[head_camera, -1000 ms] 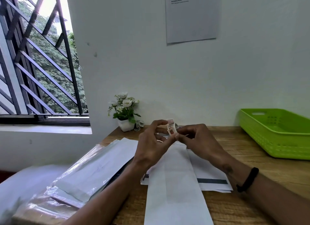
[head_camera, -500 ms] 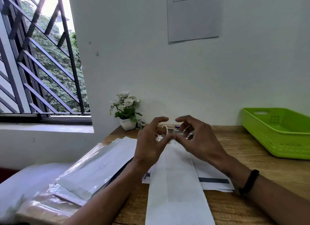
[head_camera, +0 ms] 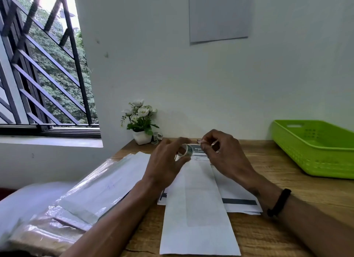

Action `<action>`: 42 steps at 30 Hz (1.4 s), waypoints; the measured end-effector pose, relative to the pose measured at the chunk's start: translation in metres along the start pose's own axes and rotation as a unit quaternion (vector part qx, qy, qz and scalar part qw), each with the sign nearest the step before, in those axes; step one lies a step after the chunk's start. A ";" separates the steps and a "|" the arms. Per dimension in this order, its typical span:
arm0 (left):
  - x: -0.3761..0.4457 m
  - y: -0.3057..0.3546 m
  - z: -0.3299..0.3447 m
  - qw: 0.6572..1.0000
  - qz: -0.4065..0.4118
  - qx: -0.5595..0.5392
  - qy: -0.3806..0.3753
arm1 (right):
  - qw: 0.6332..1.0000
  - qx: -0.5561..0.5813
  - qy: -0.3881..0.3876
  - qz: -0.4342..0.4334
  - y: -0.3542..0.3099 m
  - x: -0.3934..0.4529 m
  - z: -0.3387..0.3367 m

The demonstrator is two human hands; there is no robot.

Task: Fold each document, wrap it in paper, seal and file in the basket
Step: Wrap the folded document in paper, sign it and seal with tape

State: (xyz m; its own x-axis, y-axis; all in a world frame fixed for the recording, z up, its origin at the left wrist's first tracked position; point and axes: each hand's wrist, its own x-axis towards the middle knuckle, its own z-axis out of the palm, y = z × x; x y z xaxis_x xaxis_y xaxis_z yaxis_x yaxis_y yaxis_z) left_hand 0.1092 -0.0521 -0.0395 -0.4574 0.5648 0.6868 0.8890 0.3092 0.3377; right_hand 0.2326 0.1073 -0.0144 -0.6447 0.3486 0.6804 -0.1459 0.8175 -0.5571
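**A:** Only the head view to go through. What am I seeing on the desk?

**B:** I'm watching from afar, so take this as my reading. A long wrapped packet (head_camera: 199, 208) lies lengthwise in front of the person on the wooden desk (head_camera: 287, 228), resting on a few printed sheets (head_camera: 239, 201) with a dark band. I judge the document is already folded and wrapped, and it is laid flat and centred so the seal can go on its far end.

**A:** And the hands?

**B:** Both are raised just above that far end. The left hand (head_camera: 166, 164) holds a small roll of tape (head_camera: 186, 151), fingers curled round it and thumb across. The right hand (head_camera: 222, 157) is just beside the roll, thumb and forefinger pressed narrowly together; I think it pinches the free end of the tape, but the strip is too thin for me to see. The other right fingers (head_camera: 214, 136) are loosely curled.

**A:** Why hold it up there?

**B:** My guess: clear of the paper, the tape won't stick before it is aimed.

**A:** Where does the packet go?

**B:** The green basket (head_camera: 298, 147) stands well apart at the right, by the wall. A plastic-sleeved stack of paper (head_camera: 92, 193) lies at the left; a small potted flower (head_camera: 140, 122) stands at the back.
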 end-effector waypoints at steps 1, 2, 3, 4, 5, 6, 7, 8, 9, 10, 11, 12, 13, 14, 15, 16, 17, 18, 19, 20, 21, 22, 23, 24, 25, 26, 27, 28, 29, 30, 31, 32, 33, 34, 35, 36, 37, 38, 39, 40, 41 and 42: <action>0.000 -0.002 -0.002 1.000 -0.005 0.011 0.001 | 0.999 0.025 -0.008 0.025 0.002 0.001 -0.002; 0.000 -0.004 -0.003 1.000 -0.012 0.022 0.000 | 0.997 0.053 -0.022 0.050 0.004 0.001 -0.003; 0.001 -0.007 -0.006 0.999 -0.014 0.032 0.002 | 0.994 0.074 -0.036 0.069 0.005 0.002 -0.003; 0.002 -0.010 -0.008 0.999 -0.014 0.045 0.002 | 0.992 0.083 -0.046 0.081 0.008 0.001 -0.004; 0.002 -0.012 -0.009 0.998 -0.012 0.058 0.001 | 0.991 0.086 -0.049 0.091 0.011 0.001 -0.004; 0.003 -0.016 -0.010 0.997 -0.010 0.070 0.002 | 0.989 0.089 -0.050 0.102 0.013 0.002 -0.005; 0.003 -0.019 -0.011 0.997 -0.013 0.083 0.002 | 0.987 0.092 -0.052 0.117 0.016 0.001 -0.005; 0.004 -0.021 -0.012 0.996 -0.016 0.093 0.000 | 0.985 0.095 -0.055 0.133 0.018 0.001 -0.005; 0.003 -0.022 -0.013 0.995 -0.019 0.100 -0.006 | 0.983 0.094 -0.059 0.148 0.019 0.001 -0.005; 0.002 -0.022 -0.013 0.994 -0.024 0.104 -0.013 | 0.980 0.093 -0.063 0.163 0.020 0.000 -0.005; 0.002 -0.022 -0.014 0.994 -0.027 0.105 -0.020 | 0.977 0.095 -0.065 0.178 0.021 0.000 -0.006; 0.002 -0.022 -0.015 0.994 -0.032 0.104 -0.030 | 0.974 0.102 -0.067 0.192 0.021 -0.001 -0.006; 0.001 -0.021 -0.015 0.994 -0.033 0.098 -0.043 | 0.972 0.107 -0.068 0.200 0.021 -0.001 -0.007; 0.000 -0.021 -0.016 0.994 -0.036 0.089 -0.058 | 0.971 0.106 -0.069 0.203 0.020 -0.001 -0.007; -0.001 -0.020 -0.016 0.993 -0.037 0.082 -0.071 | 0.972 0.097 -0.069 0.202 0.020 -0.002 -0.007; -0.001 -0.019 -0.017 0.993 -0.039 0.078 -0.077 | 0.974 0.083 -0.069 0.198 0.020 -0.002 -0.006; -0.002 -0.017 -0.017 0.993 -0.043 0.078 -0.082 | 0.978 0.062 -0.069 0.188 0.019 -0.003 -0.005; -0.003 -0.014 -0.018 0.992 -0.045 0.080 -0.087 | 0.981 0.041 -0.067 0.177 0.019 -0.005 -0.004; -0.004 -0.010 -0.019 0.991 -0.047 0.086 -0.086 | 0.984 0.019 -0.065 0.165 0.020 -0.005 -0.002; -0.004 -0.008 -0.019 0.992 -0.051 0.093 -0.072 | 0.985 0.000 -0.066 0.157 0.021 -0.006 -0.001; -0.004 -0.006 -0.020 0.991 -0.069 0.102 -0.057 | 0.985 -0.016 -0.072 0.153 0.022 -0.007 0.001; -0.004 -0.004 -0.020 0.987 -0.097 0.114 -0.049 | 0.984 -0.028 -0.083 0.154 0.023 -0.007 0.003; -0.003 -0.004 -0.019 0.980 -0.137 0.132 -0.059 | 0.982 -0.038 -0.095 0.156 0.024 -0.008 0.005; -0.003 -0.004 -0.017 0.970 -0.176 0.148 -0.084 | 0.981 -0.044 -0.103 0.157 0.025 -0.008 0.006; -0.004 -0.003 -0.016 0.960 -0.204 0.160 -0.106 | 0.980 -0.044 -0.108 0.160 0.025 -0.009 0.007; -0.003 -0.002 -0.014 0.954 -0.218 0.166 -0.119 | 0.980 -0.035 -0.107 0.165 0.024 -0.010 0.007; -0.004 -0.001 -0.012 0.952 -0.225 0.166 -0.126 | 0.979 -0.018 -0.103 0.172 0.023 -0.010 0.008; -0.004 0.000 -0.011 0.951 -0.224 0.167 -0.132 | 0.978 0.003 -0.095 0.183 0.023 -0.011 0.008; -0.004 0.002 -0.010 0.950 -0.221 0.170 -0.138 | 0.977 0.024 -0.088 0.194 0.021 -0.011 0.008; -0.004 0.004 -0.009 0.950 -0.220 0.172 -0.142 | 0.975 0.042 -0.083 0.204 0.021 -0.011 0.008; -0.005 0.005 -0.009 0.949 -0.223 0.169 -0.146 | 0.972 0.056 -0.081 0.211 0.021 -0.011 0.008; -0.005 0.005 -0.009 0.949 -0.225 0.164 -0.149 | 0.971 0.066 -0.081 0.215 0.021 -0.012 0.008; -0.006 0.005 -0.009 0.949 -0.226 0.157 -0.152 | 0.970 0.073 -0.082 0.218 0.022 -0.012 0.008; -0.006 0.005 -0.010 0.949 -0.225 0.155 -0.154 | 0.969 0.078 -0.082 0.220 0.022 -0.012 0.008; -0.008 0.006 -0.010 0.949 -0.220 0.156 -0.162 | 0.968 0.084 -0.082 0.222 0.023 -0.012 0.008; -0.008 0.007 -0.011 0.948 -0.213 0.161 -0.171 | 0.966 0.094 -0.081 0.226 0.023 -0.012 0.009; -0.008 0.009 -0.011 0.946 -0.207 0.167 -0.183 | 0.963 0.110 -0.079 0.234 0.025 -0.012 0.009; -0.008 0.009 -0.012 0.945 -0.203 0.173 -0.192 | 0.957 0.132 -0.077 0.248 0.028 -0.011 0.009; -0.009 0.010 -0.012 0.944 -0.200 0.173 -0.199 | 0.948 0.160 -0.073 0.267 0.029 -0.010 0.009; -0.009 0.009 -0.013 0.946 -0.198 0.167 -0.197 | 0.937 0.190 -0.067 0.287 0.031 -0.010 0.009; -0.008 0.009 -0.013 0.948 -0.199 0.156 -0.195 | 0.926 0.216 -0.060 0.304 0.033 -0.009 0.010; -0.008 0.009 -0.013 0.950 -0.200 0.143 -0.193 | 0.919 0.230 -0.055 0.314 0.034 -0.009 0.011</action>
State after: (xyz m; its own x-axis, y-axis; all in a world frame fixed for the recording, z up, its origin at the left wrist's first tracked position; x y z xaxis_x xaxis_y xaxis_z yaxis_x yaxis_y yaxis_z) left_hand 0.1214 -0.0643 -0.0336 -0.7803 0.5794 0.2354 0.6254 0.7223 0.2952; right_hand 0.2251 0.1271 -0.0444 -0.7787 0.6164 0.1166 -0.0034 0.1816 -0.9834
